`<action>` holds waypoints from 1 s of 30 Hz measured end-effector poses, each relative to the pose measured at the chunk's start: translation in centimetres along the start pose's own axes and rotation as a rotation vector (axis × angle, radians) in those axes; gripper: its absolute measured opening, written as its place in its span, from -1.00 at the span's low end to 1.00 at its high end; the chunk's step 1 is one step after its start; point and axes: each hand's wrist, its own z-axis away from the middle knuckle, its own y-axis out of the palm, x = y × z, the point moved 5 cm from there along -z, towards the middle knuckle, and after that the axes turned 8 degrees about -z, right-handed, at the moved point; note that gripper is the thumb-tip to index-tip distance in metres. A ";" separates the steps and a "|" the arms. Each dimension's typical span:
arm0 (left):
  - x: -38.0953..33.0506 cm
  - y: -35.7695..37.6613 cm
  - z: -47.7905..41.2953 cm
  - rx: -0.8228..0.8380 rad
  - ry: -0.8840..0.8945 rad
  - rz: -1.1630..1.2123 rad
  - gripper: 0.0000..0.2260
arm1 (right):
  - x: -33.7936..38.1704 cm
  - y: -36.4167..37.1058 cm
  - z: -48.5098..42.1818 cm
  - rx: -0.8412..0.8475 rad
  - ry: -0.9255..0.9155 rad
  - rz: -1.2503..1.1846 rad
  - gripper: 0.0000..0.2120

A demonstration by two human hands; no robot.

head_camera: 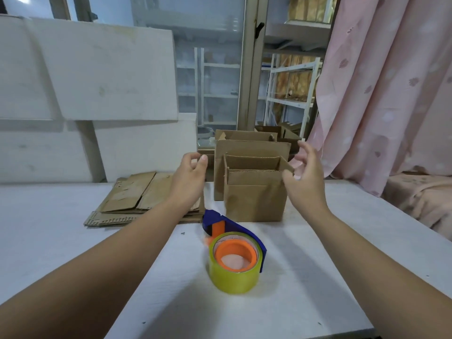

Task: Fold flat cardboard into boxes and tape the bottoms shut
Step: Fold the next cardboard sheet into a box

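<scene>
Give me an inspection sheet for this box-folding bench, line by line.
Surface: white table.
Job's things: open-topped box upright mid-table, more boxes behind it; flat cardboard stack to its left; blue tape dispenser with a yellowish roll lying nearer the person.
Clutter: small dark specks on the table.
Hands: left hand loosely curled, holding nothing; right hand relaxed beside the box's right flap, contact unclear.
Cables: nothing seen.
Surroundings: white boards behind the table, window onto shelving, pink curtain at right.
</scene>
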 end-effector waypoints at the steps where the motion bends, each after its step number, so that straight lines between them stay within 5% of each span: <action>1: 0.5 -0.6 0.2 -0.021 -0.018 0.011 -0.68 | 1.5 0.7 0.4 -0.011 -0.031 -0.019 -0.47; 4: 1.9 -2.7 0.5 -0.107 -0.029 0.066 -0.76 | 5.5 4.6 2.0 0.125 0.011 -0.118 -0.64; 7: 3.7 -5.0 0.8 -0.195 -0.023 0.053 -0.75 | 6.8 10.9 4.3 0.386 0.239 -0.216 -0.73; 11: 7.1 -7.8 1.0 -0.271 -0.072 0.018 -0.74 | 6.0 17.5 7.1 0.496 0.443 -0.241 -0.76; 15: 10.8 -10.9 0.5 -0.339 -0.181 -0.104 -0.68 | 3.8 21.1 7.5 0.396 0.516 -0.157 -0.69; 21: 16.1 -12.1 -0.2 -0.343 -0.286 -0.356 -0.64 | 1.2 23.6 8.5 0.226 0.294 0.298 -0.75; 30: 18.6 -11.9 -0.5 -0.309 -0.317 -0.335 -0.56 | -1.2 25.5 10.4 0.213 0.321 0.277 -0.87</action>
